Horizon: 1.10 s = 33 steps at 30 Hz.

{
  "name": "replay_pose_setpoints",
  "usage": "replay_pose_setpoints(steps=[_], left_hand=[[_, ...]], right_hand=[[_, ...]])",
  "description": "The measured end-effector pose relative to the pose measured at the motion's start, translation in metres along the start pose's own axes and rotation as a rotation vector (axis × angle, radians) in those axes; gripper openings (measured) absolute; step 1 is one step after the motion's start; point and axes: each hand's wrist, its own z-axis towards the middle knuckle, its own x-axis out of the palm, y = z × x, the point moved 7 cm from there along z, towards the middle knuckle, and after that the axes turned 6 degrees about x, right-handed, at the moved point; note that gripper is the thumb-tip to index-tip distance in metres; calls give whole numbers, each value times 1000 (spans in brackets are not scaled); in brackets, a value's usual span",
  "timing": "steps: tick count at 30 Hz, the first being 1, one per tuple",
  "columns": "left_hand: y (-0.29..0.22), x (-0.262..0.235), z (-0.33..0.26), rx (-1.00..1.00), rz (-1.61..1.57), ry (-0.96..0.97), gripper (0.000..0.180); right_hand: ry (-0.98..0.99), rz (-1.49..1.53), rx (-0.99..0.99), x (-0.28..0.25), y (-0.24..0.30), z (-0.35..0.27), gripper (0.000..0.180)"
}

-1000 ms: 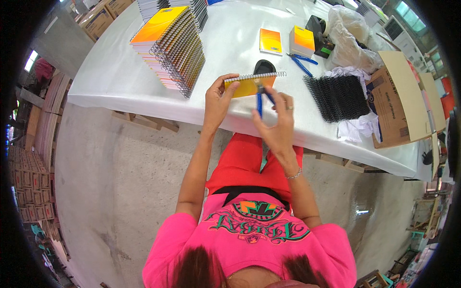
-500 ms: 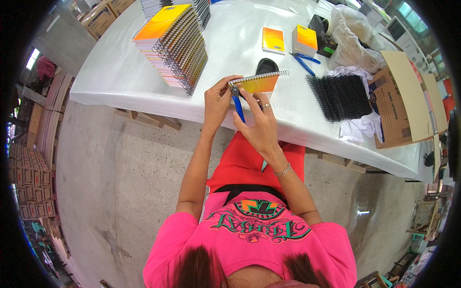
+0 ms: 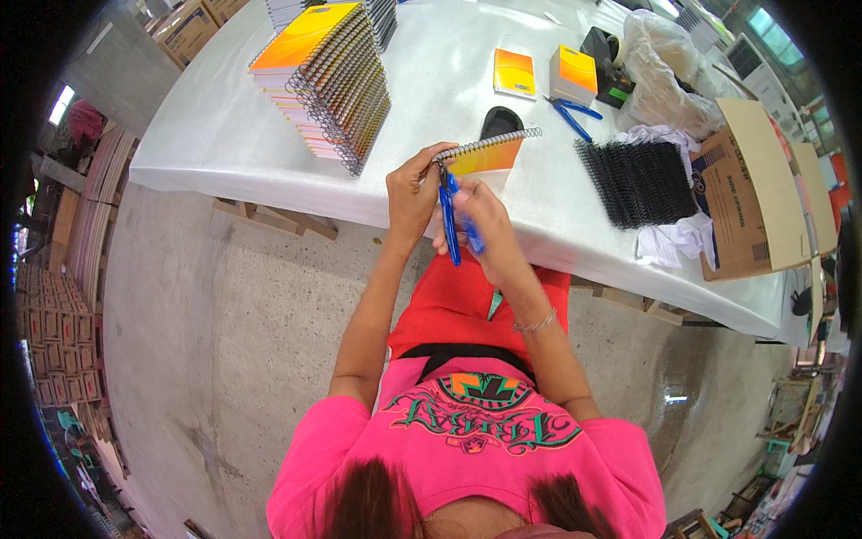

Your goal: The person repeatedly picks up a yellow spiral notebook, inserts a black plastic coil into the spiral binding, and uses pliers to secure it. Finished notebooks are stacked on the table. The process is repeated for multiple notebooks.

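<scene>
My left hand pinches the near-left end of a small spiral notebook with an orange and yellow cover, tilted up at the table's front edge. Its wire coil runs along the top edge and sticks out past the right end. In my right hand, slightly blurred, are blue-handled pliers, handles spread apart. Their jaws are at the coil's left end, beside my left fingertips; whether they touch the wire I cannot tell. A dark oval object lies just behind the notebook.
A tall stack of spiral notebooks stands left. To the right are another pair of blue pliers, a loose notebook, a small pile of unbound booklets, black plastic coils, a plastic bag and an open carton.
My right hand has shifted lower on the pliers, and their handles have spread apart. The left hand still holds the notebook in nearly the same place.
</scene>
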Motion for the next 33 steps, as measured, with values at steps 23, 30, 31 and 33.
replay_pose_setpoints(steps=[23, 30, 31, 33], left_hand=[[-133, -161, 137, 358, 66, -466, 39], [-84, -192, 177, 229, 125, -449, 35], [-80, -193, 176, 213, 155, -454, 35], [-71, -195, 173, 153, 156, -450, 36]], right_hand=[[-781, -1540, -363, -149, 50, -26, 41], [-775, -1522, -365, -150, 51, -27, 41], [-777, -1523, -366, -150, 51, -27, 41], [-777, -1517, -358, -149, 52, -28, 41]])
